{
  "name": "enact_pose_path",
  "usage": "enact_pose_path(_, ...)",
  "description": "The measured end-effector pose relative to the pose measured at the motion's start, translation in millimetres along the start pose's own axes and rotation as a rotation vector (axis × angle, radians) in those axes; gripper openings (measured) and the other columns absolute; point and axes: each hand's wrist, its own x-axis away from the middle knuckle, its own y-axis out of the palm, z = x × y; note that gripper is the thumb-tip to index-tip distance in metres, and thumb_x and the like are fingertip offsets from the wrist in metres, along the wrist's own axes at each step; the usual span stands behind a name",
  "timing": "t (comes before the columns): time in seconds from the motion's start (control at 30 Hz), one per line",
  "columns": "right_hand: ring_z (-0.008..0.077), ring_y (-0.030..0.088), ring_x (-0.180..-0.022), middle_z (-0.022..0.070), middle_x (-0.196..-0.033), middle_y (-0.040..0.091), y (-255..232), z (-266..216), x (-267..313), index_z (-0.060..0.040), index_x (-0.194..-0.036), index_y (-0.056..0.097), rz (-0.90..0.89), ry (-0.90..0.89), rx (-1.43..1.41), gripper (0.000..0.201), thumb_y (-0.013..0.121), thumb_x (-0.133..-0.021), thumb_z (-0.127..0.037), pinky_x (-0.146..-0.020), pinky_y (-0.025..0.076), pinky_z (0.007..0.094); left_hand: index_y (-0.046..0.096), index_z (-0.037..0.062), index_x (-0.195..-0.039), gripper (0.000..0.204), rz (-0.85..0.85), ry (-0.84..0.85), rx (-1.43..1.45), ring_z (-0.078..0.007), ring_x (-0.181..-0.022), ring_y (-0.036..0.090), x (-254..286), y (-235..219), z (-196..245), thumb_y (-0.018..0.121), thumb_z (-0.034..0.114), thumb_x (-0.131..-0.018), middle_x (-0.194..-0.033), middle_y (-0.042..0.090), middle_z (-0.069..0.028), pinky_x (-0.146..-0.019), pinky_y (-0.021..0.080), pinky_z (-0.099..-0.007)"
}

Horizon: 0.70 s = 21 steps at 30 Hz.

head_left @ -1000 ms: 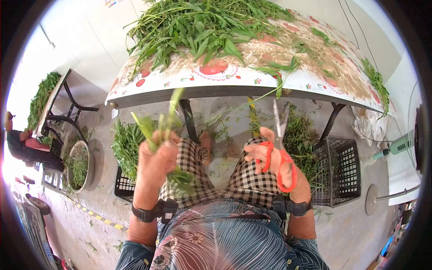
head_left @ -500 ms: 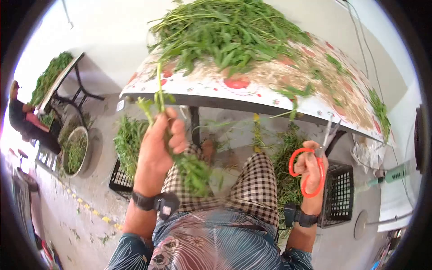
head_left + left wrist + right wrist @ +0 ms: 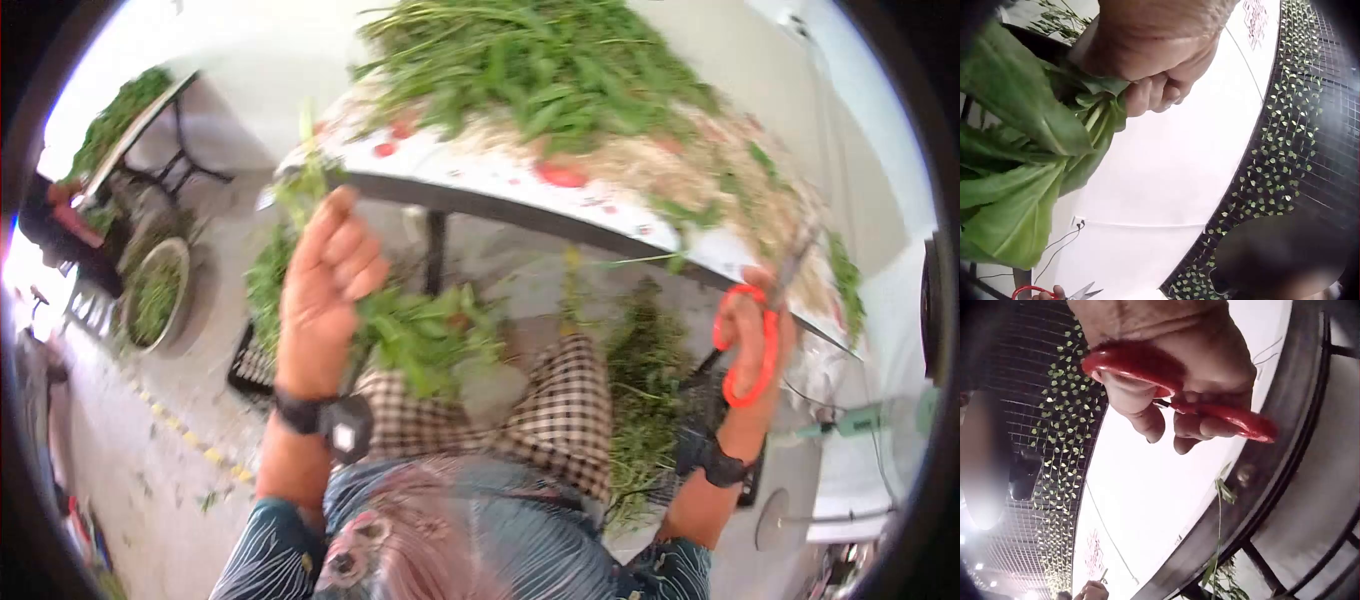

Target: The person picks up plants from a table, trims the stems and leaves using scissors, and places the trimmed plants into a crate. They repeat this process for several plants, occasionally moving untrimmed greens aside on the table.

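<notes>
From my end, on the far left of the head view, I see another person (image 3: 62,228) in dark clothes beside a second table (image 3: 142,128) heaped with greens. A round tub (image 3: 184,295) stands near them, with a yellow-marked strip (image 3: 190,437) along the floor. Far right, I make out a round base (image 3: 772,520). Both wrist views show me leafy vines (image 3: 1272,150) against a dark grid (image 3: 1029,394).

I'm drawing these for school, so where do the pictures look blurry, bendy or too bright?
Head view: scissors blurred, table edge curved, black corners. Left wrist view: big leaves clearer, dark smudgy shape at lower right. Right wrist view: small lights glaring at lower left.
</notes>
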Motion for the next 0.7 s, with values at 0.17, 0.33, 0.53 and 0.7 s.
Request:
enact_pose_path(0.17,0.0080,0.049,-0.057,0.0015,-0.072,0.057,4,-28,-33,-0.0010,-0.106,0.054,0.080,-0.247,0.642,0.033,0.063,-0.078,-0.017,-0.052,0.039,0.0222,0.050,0.0035,-0.106,0.022,0.118,-0.055,-0.048,-0.0054,-0.046,0.025,-1,-4,-17,0.039,0.020,-0.097,-0.059,0.029,0.0053,-0.038,0.025,-0.0215)
enact_pose_path(0.33,0.0239,0.059,-0.073,0.0157,-0.082,0.061,5,-18,-76,-0.0007,-0.110,0.052,-0.038,-0.276,0.965,0.043,0.065,-0.076,-0.024,-0.067,0.045,0.0342,0.052,0.0097,-0.099,0.016,0.213,-0.118,-0.104,-0.0046,-0.045,0.023,2,-5,-26,0.042,0.022,-0.095,-0.058,0.030,0.0068,-0.038,0.022,-0.0201)
enact_pose_path(0.53,0.0329,0.059,-0.085,0.0188,-0.091,0.061,18,-16,-96,-0.0037,-0.114,0.050,-0.251,-0.269,1.082,0.045,0.063,-0.077,-0.025,-0.075,0.045,0.0375,0.051,0.0099,-0.101,0.016,0.234,-0.118,-0.133,-0.0050,-0.044,0.025,6,-9,-20,0.043,0.022,-0.095,-0.059,0.033,0.0065,-0.038,0.023,-0.0203)
enact_pose_path(0.7,0.0184,0.059,-0.094,0.0141,-0.105,0.060,21,-25,-98,0.0017,-0.122,0.042,-0.388,-0.104,0.928,0.056,0.066,-0.075,-0.019,-0.084,0.045,0.0299,0.052,0.0104,-0.100,0.015,0.252,-0.154,-0.128,-0.0050,-0.045,0.025,6,-10,-25,0.044,0.022,-0.094,-0.059,0.033,0.0068,-0.038,0.023,-0.0206)
